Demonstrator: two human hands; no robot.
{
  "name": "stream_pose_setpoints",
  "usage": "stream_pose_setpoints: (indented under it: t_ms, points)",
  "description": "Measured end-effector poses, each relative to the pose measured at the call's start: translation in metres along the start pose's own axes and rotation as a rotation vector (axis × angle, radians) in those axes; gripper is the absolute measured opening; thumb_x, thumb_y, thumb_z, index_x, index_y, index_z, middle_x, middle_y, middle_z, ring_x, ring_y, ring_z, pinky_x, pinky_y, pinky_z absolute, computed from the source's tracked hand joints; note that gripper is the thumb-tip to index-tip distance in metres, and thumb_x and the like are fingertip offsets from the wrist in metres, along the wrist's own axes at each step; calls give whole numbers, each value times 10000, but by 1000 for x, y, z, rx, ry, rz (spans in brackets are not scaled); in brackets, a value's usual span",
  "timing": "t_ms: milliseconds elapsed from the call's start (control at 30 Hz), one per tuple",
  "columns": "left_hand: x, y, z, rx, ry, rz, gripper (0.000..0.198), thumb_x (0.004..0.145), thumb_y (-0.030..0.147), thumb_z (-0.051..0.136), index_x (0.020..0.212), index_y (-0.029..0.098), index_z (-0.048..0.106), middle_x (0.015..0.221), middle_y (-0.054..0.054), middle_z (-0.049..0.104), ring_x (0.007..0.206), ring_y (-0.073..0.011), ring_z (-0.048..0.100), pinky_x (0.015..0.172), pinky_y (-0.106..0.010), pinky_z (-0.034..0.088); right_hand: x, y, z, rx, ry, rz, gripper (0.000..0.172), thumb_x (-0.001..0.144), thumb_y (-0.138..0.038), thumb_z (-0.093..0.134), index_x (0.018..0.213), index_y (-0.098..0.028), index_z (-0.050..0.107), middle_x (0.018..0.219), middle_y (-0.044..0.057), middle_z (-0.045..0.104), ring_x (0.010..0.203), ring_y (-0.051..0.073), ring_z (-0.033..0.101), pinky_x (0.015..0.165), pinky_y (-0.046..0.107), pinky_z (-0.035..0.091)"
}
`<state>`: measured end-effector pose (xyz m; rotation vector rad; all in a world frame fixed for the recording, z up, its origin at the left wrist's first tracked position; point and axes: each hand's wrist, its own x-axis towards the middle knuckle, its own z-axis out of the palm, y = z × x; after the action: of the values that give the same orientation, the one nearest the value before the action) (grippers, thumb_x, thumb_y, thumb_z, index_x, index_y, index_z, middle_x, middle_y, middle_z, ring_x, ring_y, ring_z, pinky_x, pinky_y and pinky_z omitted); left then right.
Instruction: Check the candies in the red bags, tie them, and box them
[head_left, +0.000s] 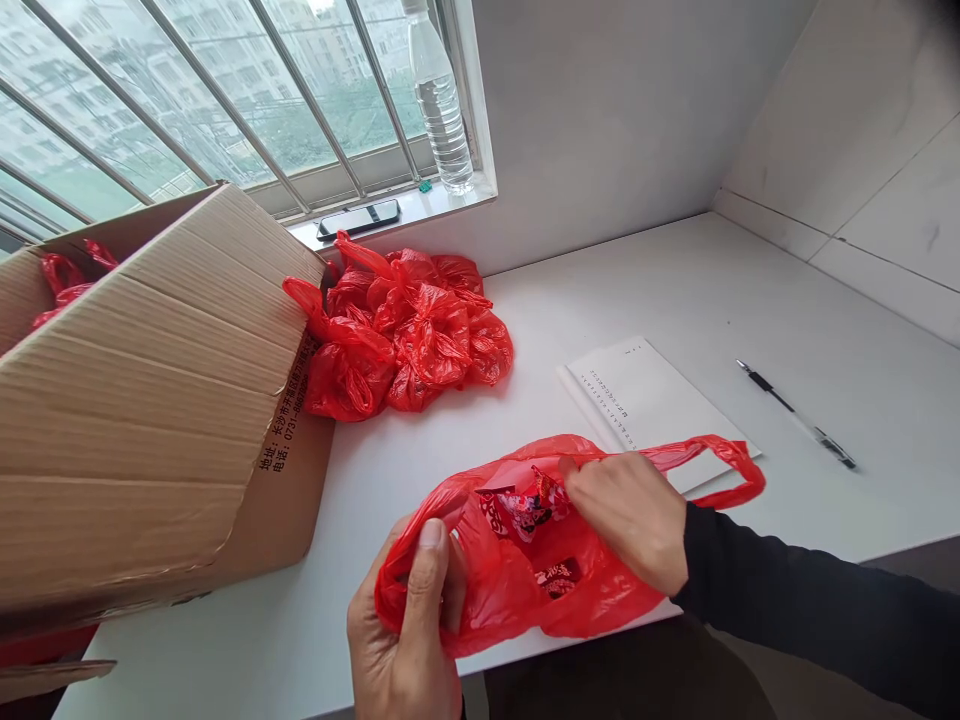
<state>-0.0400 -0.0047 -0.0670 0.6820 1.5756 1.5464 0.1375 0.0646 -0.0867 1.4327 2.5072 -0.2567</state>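
At the table, left hand pinches red bag; right hand at its mouth, grip unclear; slack left pinch could spill packets.

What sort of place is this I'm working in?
Probably a work corner in an office or home: a barred window looks out on buildings, and a white table against the walls bears paper and a pen.
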Motion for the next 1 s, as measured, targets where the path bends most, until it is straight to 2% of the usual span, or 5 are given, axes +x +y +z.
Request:
stream_pose_setpoints:
  t_ms: [233, 500, 767, 900, 1000]
  points:
    - [-2, 2, 2, 7, 7, 3, 446, 681, 471, 870, 538, 187, 556, 528, 45, 419, 510, -80, 339, 451, -160, 387, -11, -15, 6, -8, -18, -172, 284, 803, 61, 509, 919, -166, 635, 671, 58, 700, 586, 244, 706, 446, 320, 324]
    - [-4, 8, 3, -29, 5, 2, 450, 675, 453, 884, 548, 175, 553, 542, 47, 440, 519, -69, 359, 469, -136, 404, 1, -15, 10, -51, -1, -224, 592, 829, -26, 596, 1399, -121, 469, 751, 75, 718, 617, 244, 705, 453, 297, 335]
    - [-5, 9, 3, -26, 2, -16, 421, 710, 451, 862, 588, 181, 564, 560, 54, 412, 524, -73, 334, 465, -144, 390, -28, -15, 18, 70, 91, -347, 158, 783, -100, 663, 800, -219, 561, 636, 2, 651, 545, 214, 660, 460, 309, 185]
    - [-6, 8, 3, 32, -65, 57, 495, 795, 450, 797, 545, 186, 461, 540, 47, 368, 524, -86, 298, 459, -159, 353, -28, -18, 28, 106, -90, -412, 92, 816, -147, 664, 792, -217, 609, 653, 10, 678, 563, 222, 672, 445, 322, 159]
    - [-7, 7, 0, 58, -69, 77, 488, 820, 447, 772, 548, 190, 459, 544, 42, 372, 527, -92, 303, 466, -173, 351, -25, -17, 25, 33, -53, -307, 156, 785, -59, 649, 854, -199, 643, 666, 35, 683, 577, 232, 672, 447, 336, 179]
